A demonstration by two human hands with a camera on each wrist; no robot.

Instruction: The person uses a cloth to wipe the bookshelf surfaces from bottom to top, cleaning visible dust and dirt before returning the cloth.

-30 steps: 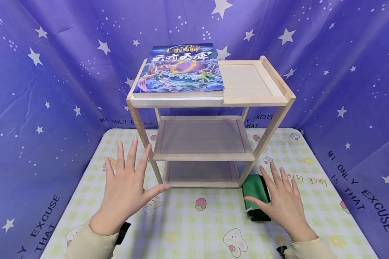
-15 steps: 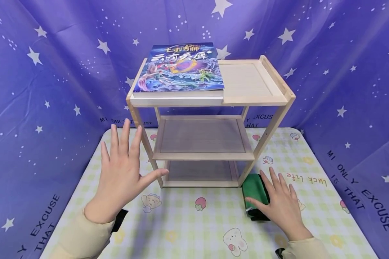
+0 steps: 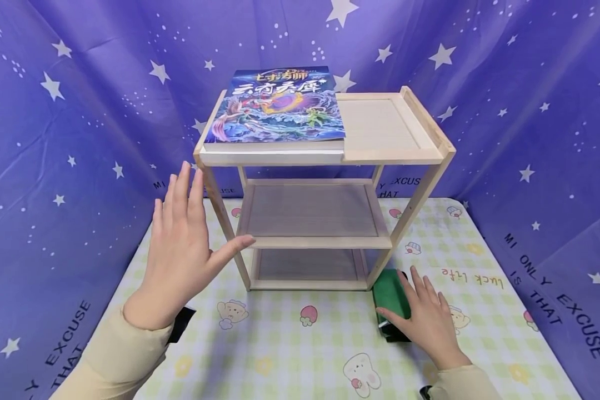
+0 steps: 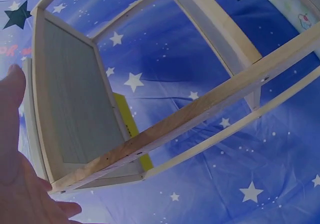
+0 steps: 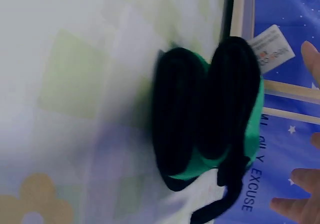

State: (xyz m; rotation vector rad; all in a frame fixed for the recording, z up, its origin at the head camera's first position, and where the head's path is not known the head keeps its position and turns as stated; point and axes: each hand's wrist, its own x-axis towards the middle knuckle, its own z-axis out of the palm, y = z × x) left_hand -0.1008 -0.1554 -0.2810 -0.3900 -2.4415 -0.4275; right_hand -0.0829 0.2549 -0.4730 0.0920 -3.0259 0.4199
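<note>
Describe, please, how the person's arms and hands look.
The left hand and right hand are bare. Both arms wear slightly puffy, pale beige sleeves. A small black piece shows by each wrist; I cannot tell what it is.

Place: small, screened-off set-up, apparently indoors; whether within a home or a studio cannot be told. Surface: table [image 3: 290, 350] with rounded far corners, its top patterned in white and pale-green check with cartoon animals, strawberries and flowers. Surround: blue-purple fabric curtain [image 3: 110, 122] with white stars and black lettering, in folds behind the table's far edge and along both sides. Furnishing: three-tier rack [image 3: 312, 214] of pale wood, towards the far edge.
</note>
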